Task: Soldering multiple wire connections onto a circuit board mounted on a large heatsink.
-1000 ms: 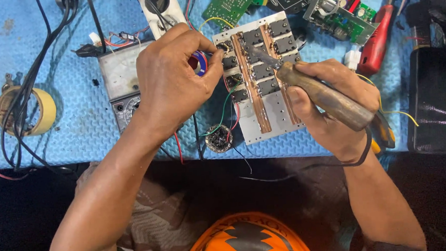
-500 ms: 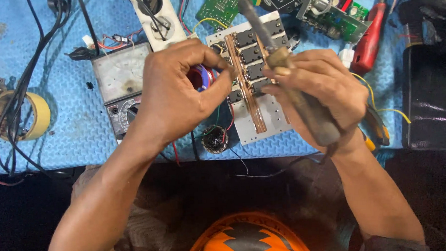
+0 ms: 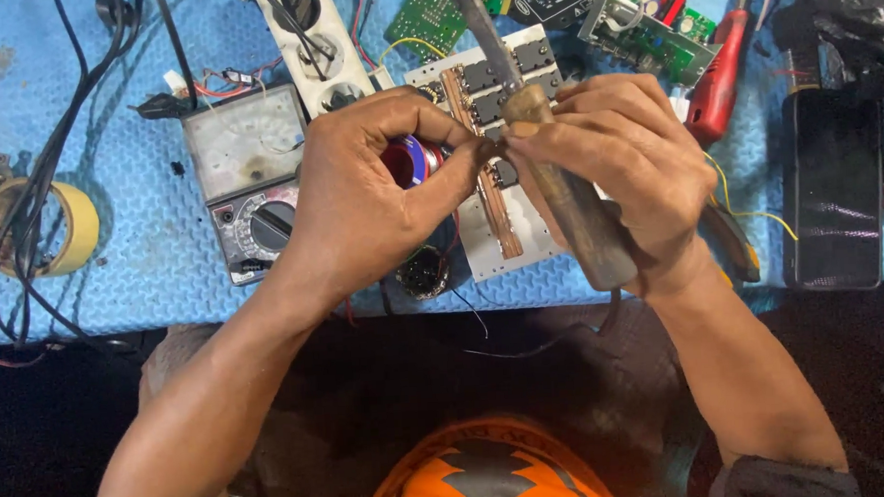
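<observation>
My left hand [image 3: 370, 197] is curled around a small red and blue spool of solder [image 3: 410, 163]. My right hand [image 3: 622, 156] grips a soldering iron by its wooden handle [image 3: 575, 213]; the metal shaft [image 3: 482, 28] points up and away from me, off the board. The fingertips of both hands meet above a white board [image 3: 531, 240] that carries black components and a copper strip [image 3: 498, 211]. What they pinch there is too small to tell.
On the blue mat lie an analog multimeter [image 3: 245, 173], a white power strip [image 3: 309, 46], a yellow tape roll [image 3: 58, 225] with black cables, green circuit boards [image 3: 437, 10], a red-handled screwdriver [image 3: 718, 77] and a black phone [image 3: 837, 191]. A small dark round pot [image 3: 425, 272] sits near the mat's front edge.
The soldering iron came off the board and swung upright, tip now pointing away. My right hand moved left and my two hands' fingertips came together over the board.
</observation>
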